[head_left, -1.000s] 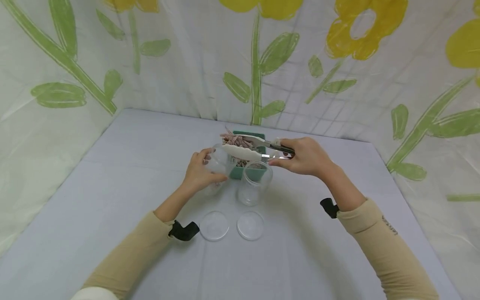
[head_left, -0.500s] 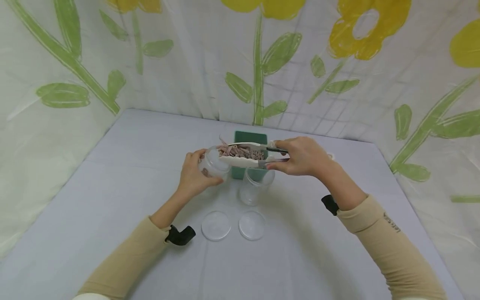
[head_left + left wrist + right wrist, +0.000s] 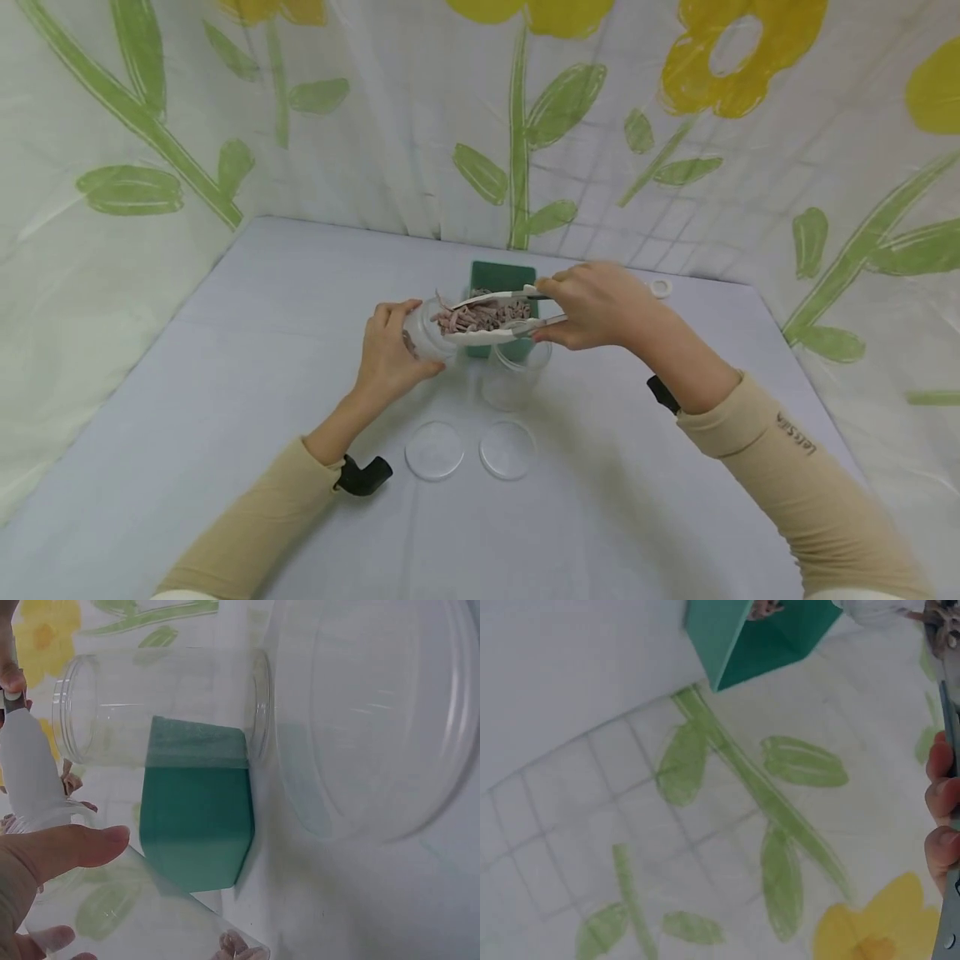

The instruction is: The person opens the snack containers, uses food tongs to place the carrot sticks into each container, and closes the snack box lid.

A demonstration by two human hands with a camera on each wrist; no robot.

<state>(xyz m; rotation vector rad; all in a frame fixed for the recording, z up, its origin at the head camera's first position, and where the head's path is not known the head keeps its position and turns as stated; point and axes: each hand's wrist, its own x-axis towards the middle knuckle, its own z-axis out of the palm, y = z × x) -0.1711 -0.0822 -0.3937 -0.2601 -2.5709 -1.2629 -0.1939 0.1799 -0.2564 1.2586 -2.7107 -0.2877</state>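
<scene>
In the head view my left hand [image 3: 392, 350] grips a clear jar [image 3: 431, 332], tilted with its mouth toward the right. A few brownish pieces [image 3: 234, 946] lie at the jar's bottom in the left wrist view. My right hand [image 3: 596, 307] squeezes the handles of white-tipped tongs [image 3: 480, 337]. Between the tong tips is a bundle of pinkish-brown, dried-looking strips [image 3: 487, 317]; their kind cannot be made out. The strips' front end is right at the jar's mouth. Below and behind the tongs stands a green rectangular container [image 3: 501, 273], with more strips inside.
A second clear jar [image 3: 510, 387] stands upright in front of the green container. Two clear round lids [image 3: 434, 451] lie side by side nearer to me. A small white ring [image 3: 660, 288] lies by the table's back edge, beyond my right wrist. A flowered curtain hangs behind.
The tongs have come down and level with the bundle of strips, clear of the green container's top. The left jar has tipped so its mouth faces the tong tips.
</scene>
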